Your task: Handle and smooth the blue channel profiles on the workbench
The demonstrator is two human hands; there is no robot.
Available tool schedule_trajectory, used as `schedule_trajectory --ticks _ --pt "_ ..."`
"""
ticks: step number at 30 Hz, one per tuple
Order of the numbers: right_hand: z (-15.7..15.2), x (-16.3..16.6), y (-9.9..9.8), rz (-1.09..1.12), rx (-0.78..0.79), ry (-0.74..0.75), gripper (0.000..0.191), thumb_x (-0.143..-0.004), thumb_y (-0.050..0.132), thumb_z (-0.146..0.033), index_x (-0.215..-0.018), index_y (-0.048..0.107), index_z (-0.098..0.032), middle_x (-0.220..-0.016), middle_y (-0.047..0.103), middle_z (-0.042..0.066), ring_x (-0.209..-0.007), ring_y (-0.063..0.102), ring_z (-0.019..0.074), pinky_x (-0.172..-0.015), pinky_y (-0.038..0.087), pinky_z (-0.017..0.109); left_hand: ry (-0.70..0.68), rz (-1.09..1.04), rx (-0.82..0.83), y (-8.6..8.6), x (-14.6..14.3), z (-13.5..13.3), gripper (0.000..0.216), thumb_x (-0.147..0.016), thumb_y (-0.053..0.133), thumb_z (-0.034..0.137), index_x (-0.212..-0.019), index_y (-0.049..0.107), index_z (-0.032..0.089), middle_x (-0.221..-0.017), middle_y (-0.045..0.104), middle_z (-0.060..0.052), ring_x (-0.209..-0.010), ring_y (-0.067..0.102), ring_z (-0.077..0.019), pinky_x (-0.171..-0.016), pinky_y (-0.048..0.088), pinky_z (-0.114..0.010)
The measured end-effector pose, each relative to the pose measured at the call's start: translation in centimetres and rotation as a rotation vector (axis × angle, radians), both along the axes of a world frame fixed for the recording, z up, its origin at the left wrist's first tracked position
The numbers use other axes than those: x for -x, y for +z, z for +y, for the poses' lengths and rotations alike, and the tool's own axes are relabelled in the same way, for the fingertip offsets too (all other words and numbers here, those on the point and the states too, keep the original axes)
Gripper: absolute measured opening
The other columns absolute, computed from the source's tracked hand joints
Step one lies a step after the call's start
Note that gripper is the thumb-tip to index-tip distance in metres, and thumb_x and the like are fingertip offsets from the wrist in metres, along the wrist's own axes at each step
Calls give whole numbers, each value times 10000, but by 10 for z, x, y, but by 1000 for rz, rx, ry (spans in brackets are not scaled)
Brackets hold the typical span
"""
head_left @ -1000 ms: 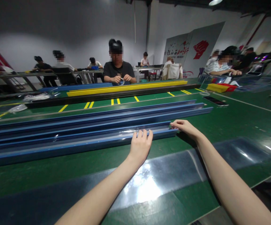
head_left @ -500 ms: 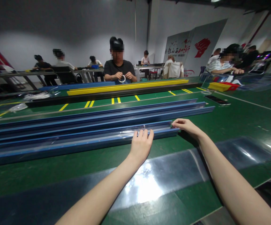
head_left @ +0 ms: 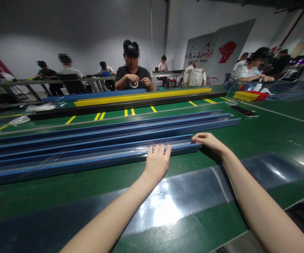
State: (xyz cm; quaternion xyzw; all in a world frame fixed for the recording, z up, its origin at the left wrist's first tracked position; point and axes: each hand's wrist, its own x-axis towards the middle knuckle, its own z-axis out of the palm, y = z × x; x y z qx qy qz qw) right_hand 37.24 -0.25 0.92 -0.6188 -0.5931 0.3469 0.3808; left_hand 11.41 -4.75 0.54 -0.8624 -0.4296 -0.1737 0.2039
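A long blue plastic channel lies across the table, with a clear plastic strip inside it that catches the light. My left hand is hooked over the channel's near wall, fingertips inside and thumb hidden. At the channel's right end, my right hand has thumb and fingers pinched together; what is between them is too small to make out. Closer to me, a wide sheet of clear plastic film lies flat under my forearms.
Behind are more blue channels, then a yellow channel and a black one. A phone and a yellow and red tray lie at right. Across the table, a person holds a tape roll.
My left hand has slid very slightly left along the channel wall. My right hand stays pinched at the channel's end. The person opposite has shifted the tape roll.
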Motion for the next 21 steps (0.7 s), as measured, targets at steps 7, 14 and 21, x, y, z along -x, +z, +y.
schedule_trajectory --ticks 7,14,21 --pt "2 -1 -2 -34 9 -15 422 -514 652 -574 -624 633 -167 -648 620 40 -643 520 143 -620 376 260 5 0 15 1 0 0 385 -804 451 194 -1184 478 140 -1013 571 -101 -897 504 -230 -797 368 -375" --pt "3 -1 -3 -39 13 -33 396 -506 676 -540 -608 646 -159 -653 636 54 -651 541 157 -629 388 264 9 0 26 1 -1 0 386 -808 446 198 -1188 475 138 -1032 570 -105 -910 503 -235 -795 368 -378" --pt "7 -5 -7 -66 10 -30 348 -530 674 -505 -610 657 -167 -663 650 52 -668 560 165 -658 402 271 10 -1 39 1 -1 1 382 -812 440 205 -1186 474 136 -1026 569 -107 -912 502 -233 -799 364 -378"
